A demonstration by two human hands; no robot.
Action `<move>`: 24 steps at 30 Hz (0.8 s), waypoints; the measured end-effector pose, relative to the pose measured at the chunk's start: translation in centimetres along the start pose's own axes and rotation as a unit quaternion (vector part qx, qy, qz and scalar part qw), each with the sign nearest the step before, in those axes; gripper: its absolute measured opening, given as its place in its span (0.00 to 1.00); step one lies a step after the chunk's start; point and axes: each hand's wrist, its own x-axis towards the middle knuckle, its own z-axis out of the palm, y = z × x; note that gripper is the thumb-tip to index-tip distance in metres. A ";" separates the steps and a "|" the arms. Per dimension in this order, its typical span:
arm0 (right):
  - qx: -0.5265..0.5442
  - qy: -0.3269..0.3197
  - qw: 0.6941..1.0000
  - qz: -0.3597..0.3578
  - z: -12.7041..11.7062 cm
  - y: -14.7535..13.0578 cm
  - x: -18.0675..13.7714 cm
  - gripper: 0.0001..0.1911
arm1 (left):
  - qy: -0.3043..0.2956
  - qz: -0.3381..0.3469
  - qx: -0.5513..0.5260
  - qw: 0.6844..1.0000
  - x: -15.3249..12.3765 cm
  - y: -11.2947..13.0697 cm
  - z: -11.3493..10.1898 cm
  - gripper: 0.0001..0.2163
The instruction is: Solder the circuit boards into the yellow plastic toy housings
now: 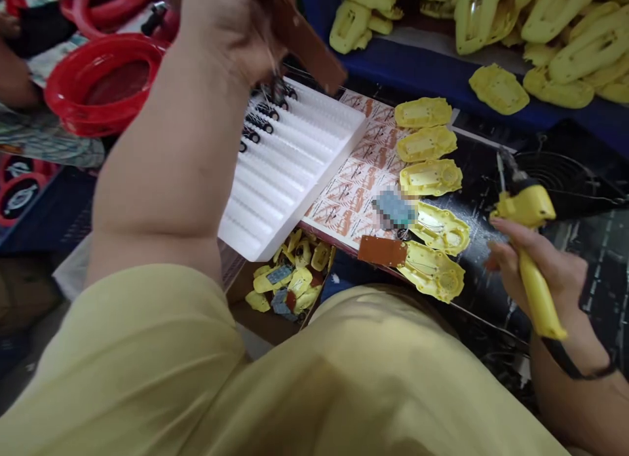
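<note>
1. Tray (295,168), white and ribbed, lies mid-frame, with small black parts at its eleven o'clock end.
2. Left hand (230,23), at twelve o'clock, pinches a brown board (309,46) above the tray.
3. Right hand (565,282), at four o'clock, is clenched round a yellow soldering iron (527,210), tip up.
4. This looks like soldering readied. Tip and board are well apart, so joining them calls for a steady approach.

The dark bench (479,161) carries a white tray (295,168), a printed sheet (354,187) and five yellow shells (431,177).

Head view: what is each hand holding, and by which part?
Right hand grips the yellow plastic soldering iron by its handle, tip pointing up. Left hand pinches a flat brown rectangular board at one end.
</note>
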 end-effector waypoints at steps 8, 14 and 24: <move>-0.026 -0.113 0.993 -0.030 7.3 5.5 7.5 0.14 | -0.358 0.091 -0.024 0.929 -11.7 10.0 10.0 0.08; -0.091 -0.161 0.981 -0.056 7.2 6.1 5.1 0.10 | -0.331 0.191 0.017 0.924 -12.1 9.1 15.1 0.08; -0.050 -0.034 0.997 -0.048 1.4 2.5 0.0 0.13 | -0.314 0.237 0.021 0.919 -12.4 9.8 17.8 0.12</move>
